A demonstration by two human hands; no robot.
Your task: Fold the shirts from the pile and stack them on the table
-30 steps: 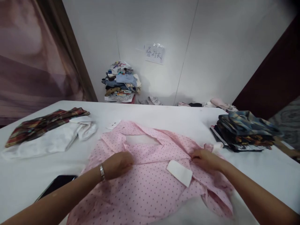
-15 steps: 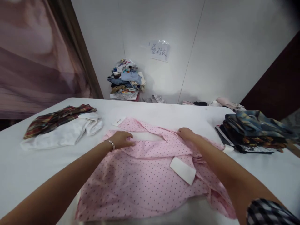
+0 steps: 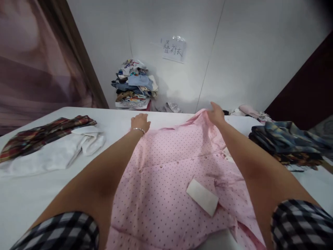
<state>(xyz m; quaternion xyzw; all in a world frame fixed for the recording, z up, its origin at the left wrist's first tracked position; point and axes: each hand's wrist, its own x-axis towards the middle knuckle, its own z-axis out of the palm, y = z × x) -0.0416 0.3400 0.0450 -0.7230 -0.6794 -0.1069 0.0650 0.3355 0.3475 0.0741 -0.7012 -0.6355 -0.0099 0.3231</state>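
Note:
A pink dotted shirt point(image 3: 166, 180) with a buttoned placket across it lies spread in front of me. At its far right edge, my right hand point(image 3: 216, 114) is closed on the cloth and holds it up off the table in a peak. My left hand point(image 3: 141, 122) is at the shirt's far left edge, its fingers curled down over the fabric; the fingertips are hidden. A white cuff point(image 3: 203, 198) lies on top of the shirt, right of centre.
On the white table point(image 3: 31, 194), a plaid garment point(image 3: 47, 133) and a white garment point(image 3: 54, 151) lie at left. A folded clothes stack point(image 3: 288, 139) is at right. Beyond the far edge stands a clothes pile point(image 3: 135, 85) below a paper sign point(image 3: 174, 50) on the wall.
Both hands have moved away from me, drawing the shirt's upper layer toward the far edge. My right hand has lifted its edge. The opening in the cloth is now covered and a button row shows.

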